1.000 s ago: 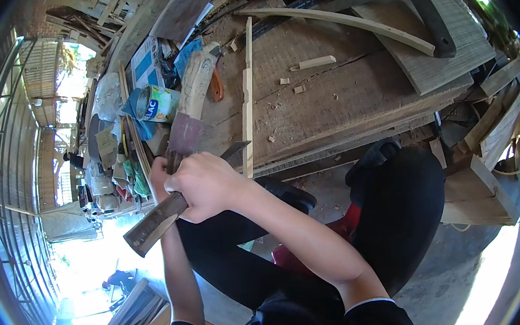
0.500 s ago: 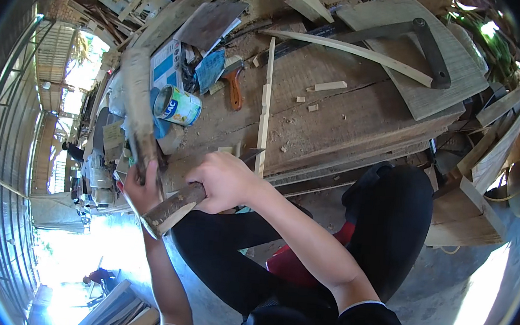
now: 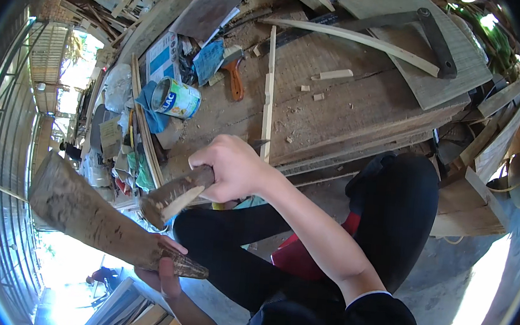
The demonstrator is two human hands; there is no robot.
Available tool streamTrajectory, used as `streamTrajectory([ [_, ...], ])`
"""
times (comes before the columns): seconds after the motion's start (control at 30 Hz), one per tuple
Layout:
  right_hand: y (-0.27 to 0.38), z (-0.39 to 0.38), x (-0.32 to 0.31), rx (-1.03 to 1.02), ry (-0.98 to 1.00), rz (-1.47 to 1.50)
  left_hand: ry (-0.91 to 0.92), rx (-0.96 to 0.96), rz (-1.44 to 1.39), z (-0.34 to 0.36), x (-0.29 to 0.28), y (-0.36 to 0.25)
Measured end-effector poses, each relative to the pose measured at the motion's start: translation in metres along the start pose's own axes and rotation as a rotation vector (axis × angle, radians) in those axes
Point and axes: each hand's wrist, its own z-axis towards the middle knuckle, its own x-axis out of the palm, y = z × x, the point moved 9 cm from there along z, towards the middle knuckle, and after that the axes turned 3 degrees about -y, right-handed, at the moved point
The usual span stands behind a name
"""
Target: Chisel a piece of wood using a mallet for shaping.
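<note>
My left hand (image 3: 166,275) is closed round the narrow, dark end of a thick wooden mallet (image 3: 94,216) shaped like a club, whose broad end points up and to the left. My right hand (image 3: 232,167) grips a chisel by its stout round wooden handle (image 3: 173,198), which has a pale slanted patch on its side. Past the knuckles a dark blade tip (image 3: 261,143) shows beside a long thin pale wood strip (image 3: 269,92) on the workbench. Most of the blade is hidden by the hand.
On the thick plank bench (image 3: 338,117) lie wood chips, an orange-handled tool (image 3: 235,81), a tin can (image 3: 178,98), a blue cloth (image 3: 153,113) and a curved wood strip (image 3: 369,42). A large metal square (image 3: 437,42) rests over a board at far right. My bent knees are below the bench.
My left hand has swung the mallet down and leftward, from upright beside the can to lying lower left. My right hand keeps its grip on the chisel.
</note>
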Motion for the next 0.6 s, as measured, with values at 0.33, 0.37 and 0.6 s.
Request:
streamTrajectory([
  [0.33, 0.012, -0.011, 0.013, -0.1, -0.009, -0.077, -0.088, -0.042, -0.013, -0.013, -0.015, 0.012],
  [0.37, 0.014, -0.012, 0.014, -0.112, -0.012, -0.059, -0.092, -0.043, -0.018, -0.013, -0.015, 0.012],
  [0.6, 0.016, -0.013, 0.015, -0.115, -0.004, -0.044, -0.027, 0.019, 0.011, -0.011, -0.016, -0.001],
])
